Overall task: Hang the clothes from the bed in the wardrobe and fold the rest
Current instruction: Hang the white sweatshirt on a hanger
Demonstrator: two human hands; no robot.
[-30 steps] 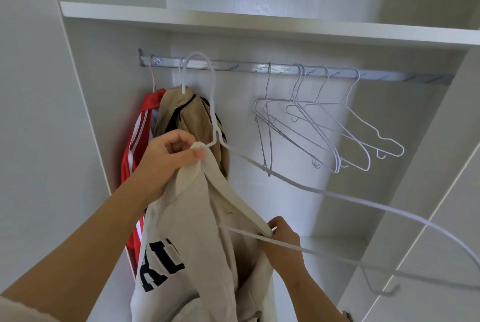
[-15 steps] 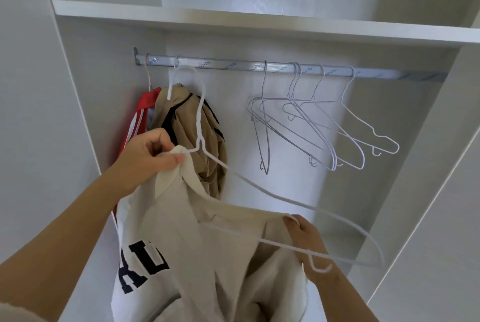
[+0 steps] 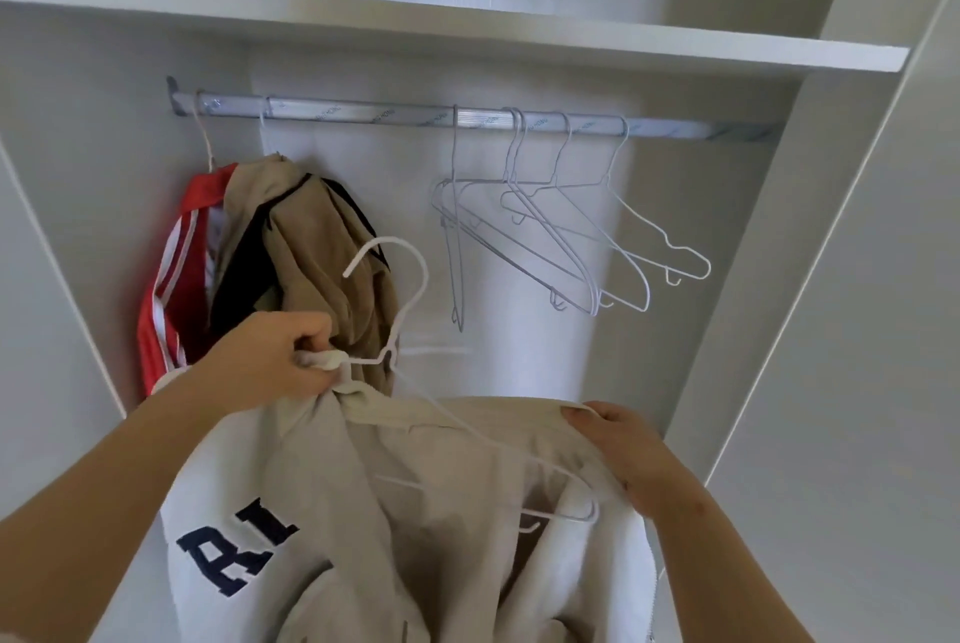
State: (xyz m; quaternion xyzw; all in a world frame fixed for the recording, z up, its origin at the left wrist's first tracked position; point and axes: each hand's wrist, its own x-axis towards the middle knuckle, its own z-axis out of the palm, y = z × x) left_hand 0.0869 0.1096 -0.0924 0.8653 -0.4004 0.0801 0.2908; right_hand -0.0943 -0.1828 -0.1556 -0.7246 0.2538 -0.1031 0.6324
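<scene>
I hold a cream sweatshirt (image 3: 322,512) with dark blue letters up in front of the open wardrobe. A white wire hanger (image 3: 410,310) sits inside its neck, hook pointing up, below the rail. My left hand (image 3: 270,362) grips the collar together with the hanger's left shoulder. My right hand (image 3: 618,450) holds the sweatshirt's right shoulder over the hanger's other arm. The metal rail (image 3: 363,115) runs across the wardrobe above.
A red striped garment (image 3: 171,279) and a tan one (image 3: 322,247) hang at the rail's left end. Several empty wire hangers (image 3: 561,237) hang to the right of the middle. A white shelf (image 3: 467,34) lies above the rail. White wardrobe walls stand on both sides.
The hanger's right arm has gone inside the sweatshirt. My right hand moved up from the hanger's lower wire to the sweatshirt's right shoulder. The hanger's hook dropped lower, away from the rail.
</scene>
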